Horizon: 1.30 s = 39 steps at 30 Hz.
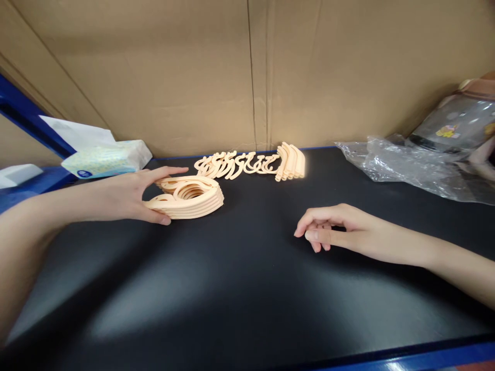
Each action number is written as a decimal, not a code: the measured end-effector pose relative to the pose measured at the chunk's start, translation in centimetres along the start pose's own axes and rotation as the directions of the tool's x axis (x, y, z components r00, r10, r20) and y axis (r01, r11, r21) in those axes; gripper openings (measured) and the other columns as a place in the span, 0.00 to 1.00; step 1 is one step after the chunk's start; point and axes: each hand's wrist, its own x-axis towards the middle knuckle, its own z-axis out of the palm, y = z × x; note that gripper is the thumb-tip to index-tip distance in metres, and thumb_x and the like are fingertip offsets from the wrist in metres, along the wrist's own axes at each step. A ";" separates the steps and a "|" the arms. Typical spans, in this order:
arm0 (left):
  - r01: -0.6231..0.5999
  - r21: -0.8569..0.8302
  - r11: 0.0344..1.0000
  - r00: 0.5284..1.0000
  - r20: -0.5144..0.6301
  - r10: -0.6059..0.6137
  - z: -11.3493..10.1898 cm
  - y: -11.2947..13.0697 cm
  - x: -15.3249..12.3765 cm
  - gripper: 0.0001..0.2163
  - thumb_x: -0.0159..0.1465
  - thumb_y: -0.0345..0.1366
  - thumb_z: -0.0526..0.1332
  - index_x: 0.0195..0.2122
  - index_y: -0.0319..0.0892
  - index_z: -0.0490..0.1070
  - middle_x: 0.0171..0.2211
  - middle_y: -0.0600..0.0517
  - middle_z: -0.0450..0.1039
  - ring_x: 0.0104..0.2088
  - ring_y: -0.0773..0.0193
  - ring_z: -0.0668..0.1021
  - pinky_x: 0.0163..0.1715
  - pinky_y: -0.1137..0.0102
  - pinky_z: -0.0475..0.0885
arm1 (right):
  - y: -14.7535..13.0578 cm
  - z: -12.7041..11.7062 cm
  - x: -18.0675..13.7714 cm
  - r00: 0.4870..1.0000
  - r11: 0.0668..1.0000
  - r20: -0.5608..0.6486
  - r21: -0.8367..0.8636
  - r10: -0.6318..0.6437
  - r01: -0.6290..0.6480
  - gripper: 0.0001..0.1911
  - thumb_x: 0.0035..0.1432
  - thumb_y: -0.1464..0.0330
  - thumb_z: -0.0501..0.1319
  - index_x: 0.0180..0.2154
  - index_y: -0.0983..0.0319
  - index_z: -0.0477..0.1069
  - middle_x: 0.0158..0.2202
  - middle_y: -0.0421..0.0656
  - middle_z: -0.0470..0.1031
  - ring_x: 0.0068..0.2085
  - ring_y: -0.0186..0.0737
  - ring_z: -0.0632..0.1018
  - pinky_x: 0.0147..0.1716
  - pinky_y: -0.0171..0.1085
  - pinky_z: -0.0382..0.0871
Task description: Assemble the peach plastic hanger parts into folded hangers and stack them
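Hands in view: 2.

Left hand [119, 198]: at the left end of a stack of flat peach-coloured parts [199, 209]. Thumb along the near side of the stack, tip at the lower edge; index finger extended past the far side, pointing to the right. Remaining fingers mostly hidden. Firmness of grasp: impossible to tell.

Stack: left of centre on a black tabletop [232, 288], several layers high, aligned in outline, with a round opening through the middle and a smaller opening beside the left hand.

Right hand [361, 229]: over the right half of the tabletop, well apart from the stack. Fingers loosely curled and released; thumb tip close to the bent fingers, with a gap between thumb and index finger. Contact with the tabletop: impossible to tell.

Behind the stack, near the rear edge: a row of hook-shaped parts [220, 166] in the same colour. At the right end of the row: a cluster of curved bars [292, 162], side by side.

At rear left: a tissue pack [110, 161] with a white tissue [81, 135] protruding. At rear right: crumpled clear plastic [410, 167], just beside a transparent container [452, 121]. Behind everything: a cardboard wall [174, 77].
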 end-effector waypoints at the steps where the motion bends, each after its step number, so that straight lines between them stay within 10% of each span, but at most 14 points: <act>1: -0.002 0.003 1.000 1.000 0.004 0.002 -0.1 0.1 0.0 0.45 0.52 0.59 0.64 0.67 0.47 0.50 0.53 0.52 0.71 0.40 0.59 0.78 0.41 0.65 0.74 | 0.0 0.0 0.0 1.000 1.000 0.001 0.002 0.001 -0.001 0.16 0.66 0.55 0.55 0.42 0.58 0.73 0.29 0.37 0.72 0.32 0.33 0.72 0.33 0.34 0.63; 10: -0.013 -0.076 0.997 1.000 0.006 0.013 -0.5 0.5 -0.3 0.51 0.47 0.59 0.67 0.68 0.48 0.45 0.61 0.48 0.63 0.53 0.50 0.73 0.52 0.55 0.68 | 0.0 0.0 0.2 1.000 1.000 0.002 0.007 -0.003 0.003 0.16 0.66 0.55 0.55 0.42 0.59 0.73 0.29 0.37 0.72 0.32 0.33 0.72 0.33 0.34 0.63; 18: -0.244 -0.161 0.956 0.871 -0.470 0.143 -1.2 10.8 -0.1 0.25 0.68 0.49 0.51 0.62 0.42 0.57 0.61 0.48 0.62 0.65 0.54 0.60 0.64 0.58 0.55 | -0.3 0.2 0.2 0.999 1.000 -0.048 0.026 -0.002 0.003 0.17 0.65 0.56 0.55 0.41 0.61 0.73 0.29 0.39 0.72 0.32 0.35 0.73 0.32 0.35 0.64; 28: -0.425 -0.190 0.885 0.904 -0.131 0.407 3.9 17.3 -0.5 0.22 0.72 0.42 0.47 0.66 0.42 0.53 0.67 0.50 0.53 0.68 0.60 0.54 0.66 0.58 0.56 | 0.7 0.8 1.2 0.928 0.886 -0.238 -0.436 -0.287 0.162 0.12 0.67 0.61 0.53 0.46 0.58 0.70 0.50 0.45 0.72 0.52 0.42 0.72 0.54 0.43 0.65; 39: -0.164 -0.178 0.970 0.984 -0.101 0.147 4.9 18.6 1.5 0.28 0.71 0.47 0.46 0.66 0.33 0.51 0.68 0.41 0.48 0.68 0.52 0.51 0.66 0.52 0.52 | 1.7 1.7 2.9 0.949 0.649 -0.144 -0.757 -0.280 0.076 0.32 0.69 0.56 0.45 0.65 0.70 0.54 0.68 0.55 0.50 0.67 0.53 0.54 0.64 0.58 0.53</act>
